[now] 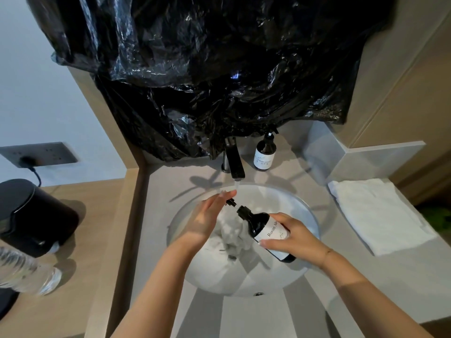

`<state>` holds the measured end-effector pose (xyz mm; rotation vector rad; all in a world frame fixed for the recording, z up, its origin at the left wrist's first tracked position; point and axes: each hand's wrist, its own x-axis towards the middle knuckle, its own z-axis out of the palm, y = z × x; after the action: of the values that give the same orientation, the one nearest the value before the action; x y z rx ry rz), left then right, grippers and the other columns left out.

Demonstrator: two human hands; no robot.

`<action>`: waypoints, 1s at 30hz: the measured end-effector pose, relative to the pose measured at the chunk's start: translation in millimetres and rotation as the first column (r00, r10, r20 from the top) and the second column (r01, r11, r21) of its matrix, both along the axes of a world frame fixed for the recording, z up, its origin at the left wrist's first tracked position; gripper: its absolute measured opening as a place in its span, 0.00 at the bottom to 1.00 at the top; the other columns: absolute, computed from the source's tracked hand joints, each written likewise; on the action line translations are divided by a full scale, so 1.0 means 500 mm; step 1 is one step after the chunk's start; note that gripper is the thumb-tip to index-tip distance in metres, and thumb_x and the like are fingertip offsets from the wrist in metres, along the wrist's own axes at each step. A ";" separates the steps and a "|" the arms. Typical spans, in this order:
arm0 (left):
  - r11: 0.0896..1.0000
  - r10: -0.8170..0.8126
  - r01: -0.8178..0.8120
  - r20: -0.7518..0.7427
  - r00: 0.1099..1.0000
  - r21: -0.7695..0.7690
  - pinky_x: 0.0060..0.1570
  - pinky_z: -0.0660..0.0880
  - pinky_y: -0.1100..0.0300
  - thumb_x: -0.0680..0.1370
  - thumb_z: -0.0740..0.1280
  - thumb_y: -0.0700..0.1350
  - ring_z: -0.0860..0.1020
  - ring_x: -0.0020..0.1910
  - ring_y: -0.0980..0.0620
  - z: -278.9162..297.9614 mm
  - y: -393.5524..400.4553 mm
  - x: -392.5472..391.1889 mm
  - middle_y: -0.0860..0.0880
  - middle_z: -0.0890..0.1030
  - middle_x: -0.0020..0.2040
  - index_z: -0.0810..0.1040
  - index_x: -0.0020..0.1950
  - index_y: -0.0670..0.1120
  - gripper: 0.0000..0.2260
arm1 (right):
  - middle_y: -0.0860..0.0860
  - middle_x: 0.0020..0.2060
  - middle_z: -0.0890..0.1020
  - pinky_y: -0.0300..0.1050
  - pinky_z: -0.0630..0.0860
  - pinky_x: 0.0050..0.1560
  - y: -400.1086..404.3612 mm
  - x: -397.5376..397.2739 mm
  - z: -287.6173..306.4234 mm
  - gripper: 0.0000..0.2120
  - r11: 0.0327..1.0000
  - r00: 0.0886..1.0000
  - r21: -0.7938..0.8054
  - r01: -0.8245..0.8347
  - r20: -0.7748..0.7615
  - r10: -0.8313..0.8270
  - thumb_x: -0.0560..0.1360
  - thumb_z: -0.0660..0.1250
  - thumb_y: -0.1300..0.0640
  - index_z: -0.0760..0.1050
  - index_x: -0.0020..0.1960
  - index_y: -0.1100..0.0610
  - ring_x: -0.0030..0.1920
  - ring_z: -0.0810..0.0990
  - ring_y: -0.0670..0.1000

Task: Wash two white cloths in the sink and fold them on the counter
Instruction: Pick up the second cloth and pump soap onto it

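Note:
A crumpled wet white cloth lies in the round white sink. Over it my right hand grips a dark pump bottle with a white label, tilted with its pump head pointing left. My left hand is held flat with straight fingers against the pump nozzle. A second white cloth lies folded on the counter to the right of the sink. Water runs from the dark tap at the back of the sink.
Another dark pump bottle stands on the counter right of the tap. Black plastic sheeting hangs over the wall behind. On the left, lower wooden surface sit a black kettle and a clear plastic water bottle.

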<state>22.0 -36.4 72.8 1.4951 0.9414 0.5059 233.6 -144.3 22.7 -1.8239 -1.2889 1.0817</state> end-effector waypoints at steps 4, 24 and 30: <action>0.999 0.027 -0.026 0.034 0.999 -0.033 0.62 0.60 0.65 0.80 0.55 0.63 0.70 0.62 0.69 -0.005 -0.003 0.000 0.63 0.72 0.69 0.74 0.68 0.62 0.19 | 0.47 0.51 0.78 0.28 0.71 0.46 0.001 -0.003 0.008 0.21 1.000 0.999 0.002 0.025 -0.024 -0.024 0.67 0.79 0.55 0.76 0.57 0.47 0.48 0.76 0.39; 0.971 -0.088 0.069 -0.072 0.993 -0.227 0.67 0.53 0.55 0.66 0.52 0.79 0.64 0.74 0.56 -0.067 0.025 0.024 0.55 0.72 0.72 0.74 0.67 0.63 0.36 | 0.51 0.45 0.79 0.29 0.71 0.41 -0.001 0.013 -0.005 0.17 0.998 0.998 -0.029 0.060 -0.028 -0.061 0.64 0.80 0.58 0.81 0.52 0.51 0.41 0.77 0.40; 0.966 -0.094 0.079 -0.052 0.994 -0.245 0.70 0.53 0.53 0.63 0.54 0.81 0.65 0.74 0.56 -0.063 0.022 0.017 0.55 0.73 0.71 0.75 0.67 0.61 0.40 | 0.49 0.43 0.78 0.28 0.70 0.40 -0.001 0.009 -0.008 0.17 0.998 0.996 -0.029 0.058 -0.068 -0.060 0.65 0.80 0.61 0.81 0.51 0.52 0.38 0.77 0.38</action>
<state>30.6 -25.5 41.1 1.3296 0.9463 0.2704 238.3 -144.8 18.5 -1.8170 -1.1788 1.1248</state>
